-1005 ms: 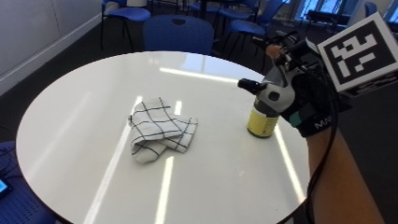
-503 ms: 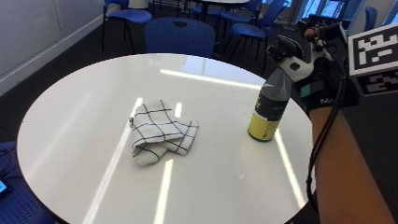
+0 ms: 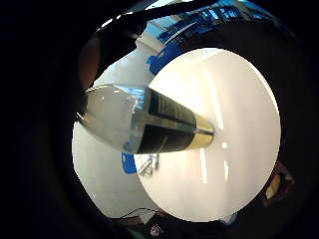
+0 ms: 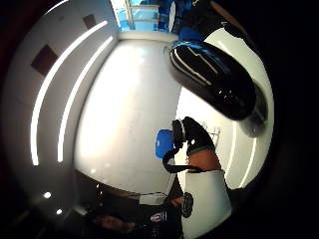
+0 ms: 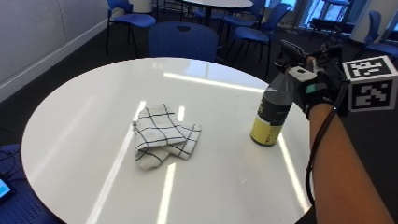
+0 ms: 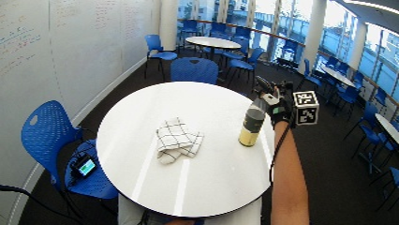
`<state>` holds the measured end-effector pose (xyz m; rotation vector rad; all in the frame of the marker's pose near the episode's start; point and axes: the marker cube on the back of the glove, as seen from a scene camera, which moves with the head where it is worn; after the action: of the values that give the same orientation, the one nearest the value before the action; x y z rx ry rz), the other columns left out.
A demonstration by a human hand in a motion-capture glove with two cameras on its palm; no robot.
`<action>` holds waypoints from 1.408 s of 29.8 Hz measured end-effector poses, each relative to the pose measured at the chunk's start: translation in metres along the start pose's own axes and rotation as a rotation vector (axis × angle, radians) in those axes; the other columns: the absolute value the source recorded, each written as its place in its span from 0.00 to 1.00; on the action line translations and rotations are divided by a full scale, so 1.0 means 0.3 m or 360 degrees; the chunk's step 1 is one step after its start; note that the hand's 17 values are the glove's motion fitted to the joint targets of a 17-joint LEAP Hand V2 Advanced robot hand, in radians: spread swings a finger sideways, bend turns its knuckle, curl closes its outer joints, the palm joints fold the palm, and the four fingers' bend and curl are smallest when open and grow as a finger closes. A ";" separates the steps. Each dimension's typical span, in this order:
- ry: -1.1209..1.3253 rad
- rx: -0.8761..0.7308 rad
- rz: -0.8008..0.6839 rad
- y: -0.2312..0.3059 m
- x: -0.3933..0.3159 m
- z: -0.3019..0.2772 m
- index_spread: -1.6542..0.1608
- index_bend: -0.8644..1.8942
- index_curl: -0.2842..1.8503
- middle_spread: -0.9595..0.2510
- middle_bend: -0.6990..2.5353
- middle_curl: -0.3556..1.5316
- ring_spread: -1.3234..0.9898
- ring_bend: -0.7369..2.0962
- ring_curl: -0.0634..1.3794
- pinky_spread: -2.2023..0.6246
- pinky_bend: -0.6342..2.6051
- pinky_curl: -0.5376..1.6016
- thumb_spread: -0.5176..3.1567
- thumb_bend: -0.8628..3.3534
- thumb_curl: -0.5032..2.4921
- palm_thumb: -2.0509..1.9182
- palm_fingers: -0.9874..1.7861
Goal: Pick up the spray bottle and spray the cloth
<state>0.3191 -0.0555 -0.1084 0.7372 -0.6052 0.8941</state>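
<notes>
Outside view: a round white table (image 5: 93, 140) carries two things. A white cloth with a dark grid pattern (image 5: 163, 136) lies crumpled near the middle of the tabletop. A spray bottle (image 5: 272, 112) with a dark upper body and a yellow band at its base stands upright on the tabletop near the right edge, well apart from the cloth. The gloved right hand (image 5: 316, 88) is at the bottle's top, touching the white spray head from the side away from the cloth, with a bare forearm reaching in from the near right edge. Whether the fingers are curled round the neck or merely resting against it cannot be told from here. In the little finger side palm view the bottle (image 3: 149, 124) fills the middle, seen down its length to the tabletop (image 3: 239, 149), so it is close to the palm. In the wide outside view the bottle (image 6: 251, 126) and cloth (image 6: 176, 140) sit likewise, with blue chairs (image 6: 195, 70) around the table.
</notes>
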 end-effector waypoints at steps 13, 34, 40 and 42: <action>-0.0069 -0.0064 0.0091 -0.056 0.003 0.050 0.72 0.43 0.29 0.69 0.32 0.40 0.54 0.38 0.26 0.86 0.21 0.37 0.40 0.21 0.32 0.74 0.65; -0.0182 -0.0108 0.0141 -0.114 -0.100 0.105 0.75 0.49 0.36 0.63 0.38 0.44 0.50 0.41 0.30 0.85 0.20 0.28 0.32 0.20 0.36 0.77 0.72; -0.0107 -0.0088 0.0037 -0.131 -0.179 0.142 0.76 0.51 0.38 0.62 0.40 0.45 0.49 0.41 0.32 0.85 0.21 0.28 0.30 0.20 0.37 0.76 0.75; -0.0106 -0.0084 -0.0009 -0.138 -0.216 0.153 0.76 0.51 0.38 0.62 0.41 0.45 0.49 0.42 0.32 0.84 0.22 0.28 0.30 0.20 0.37 0.76 0.76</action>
<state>0.3150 -0.1390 -0.1408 0.7229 -0.6827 0.8482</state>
